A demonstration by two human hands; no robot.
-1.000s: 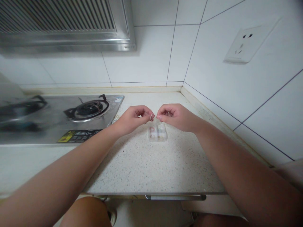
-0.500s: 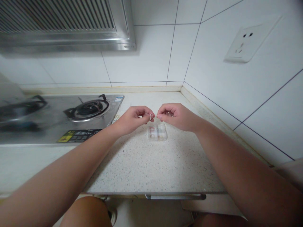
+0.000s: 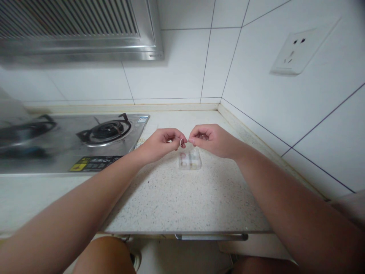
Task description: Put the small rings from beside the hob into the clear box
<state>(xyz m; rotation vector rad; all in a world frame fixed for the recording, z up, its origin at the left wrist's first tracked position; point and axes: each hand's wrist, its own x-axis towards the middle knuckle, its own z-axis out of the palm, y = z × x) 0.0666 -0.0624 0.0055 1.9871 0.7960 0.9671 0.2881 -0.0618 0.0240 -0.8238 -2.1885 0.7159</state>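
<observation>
Ring, small and pale, sat pinched between the thumb and forefinger of the left hand, held just above the counter. That hand's other fingers were curled in. The right hand was close beside it, fingertips bunched almost against the ring; whether it gripped anything could not be told. A small clear box lay on the counter right below both hands. A gas stove stood to the left.

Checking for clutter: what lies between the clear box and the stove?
Head view: only bare speckled counter between the clear box and the stove.
</observation>
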